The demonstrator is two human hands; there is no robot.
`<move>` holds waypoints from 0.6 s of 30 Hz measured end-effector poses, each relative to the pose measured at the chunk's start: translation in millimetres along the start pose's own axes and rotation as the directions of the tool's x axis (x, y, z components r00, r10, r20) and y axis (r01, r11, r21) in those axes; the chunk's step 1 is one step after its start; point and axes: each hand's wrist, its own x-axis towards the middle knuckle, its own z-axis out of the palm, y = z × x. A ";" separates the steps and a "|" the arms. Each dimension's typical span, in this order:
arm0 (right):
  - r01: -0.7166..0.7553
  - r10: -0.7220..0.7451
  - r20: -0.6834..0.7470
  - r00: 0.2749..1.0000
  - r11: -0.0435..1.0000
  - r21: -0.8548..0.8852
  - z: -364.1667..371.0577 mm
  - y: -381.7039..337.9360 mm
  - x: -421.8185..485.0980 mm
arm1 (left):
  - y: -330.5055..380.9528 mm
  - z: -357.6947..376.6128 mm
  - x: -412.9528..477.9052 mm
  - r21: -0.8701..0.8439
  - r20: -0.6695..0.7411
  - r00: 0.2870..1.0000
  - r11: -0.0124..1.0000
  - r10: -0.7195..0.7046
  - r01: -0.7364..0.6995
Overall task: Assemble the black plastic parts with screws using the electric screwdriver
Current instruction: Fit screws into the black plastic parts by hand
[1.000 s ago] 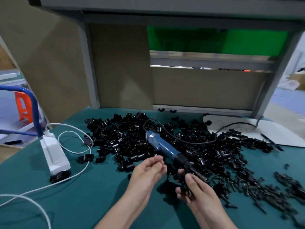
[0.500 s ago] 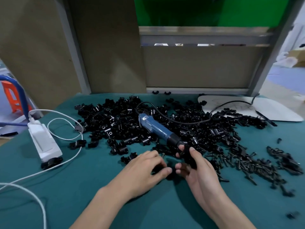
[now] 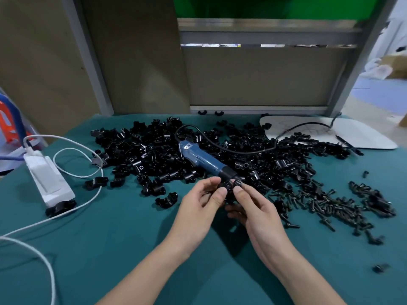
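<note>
Heap of black plastic parts (image 3: pixel 154 155) centre; blue electric screwdriver (image 3: pixel 202 160) lying atop, tip nearward; screws (image 3: pixel 334 205) scattered right.

White rectangular plastic power block (image 3: pixel 49 179) lies at left on teal fabric table cover (image 3: pixel 110 249), white cable (image 3: pixel 49 274) attached. Flat white board (image 3: pixel 363 137) lies far right.

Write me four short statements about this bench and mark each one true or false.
1. The left hand and right hand together pinch black plastic parts. True.
2. The electric screwdriver is gripped by the right hand. False: it lies on the pile of parts, with no hand round it.
3. Loose screws lie to the right of the hands. True.
4. The white power strip sits to the right of the hands. False: it sits on the left.
</note>
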 end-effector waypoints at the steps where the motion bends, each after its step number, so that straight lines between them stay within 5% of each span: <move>1: 0.008 -0.008 0.003 1.000 1.000 -0.021 -0.2 -0.1 -0.2 | 0.0 0.2 0.1 0.004 0.012 1.000 1.000 0.006 -0.006; 8: 0.098 -0.095 0.033 0.995 0.990 -0.098 -0.1 -1.4 -3.2 | -4.0 -0.5 2.0 -0.027 0.039 0.999 1.000 0.014 -0.013; 13: 0.114 -0.108 0.054 0.993 0.987 -0.110 -0.3 -1.8 -3.3 | -6.2 2.1 2.2 -0.278 0.043 0.998 0.959 -0.046 0.056; 18: 0.118 -0.115 0.038 0.993 0.989 -0.091 -2.1 -1.2 -2.0 | -6.4 3.7 0.6 -0.289 0.099 0.993 0.954 -0.058 0.084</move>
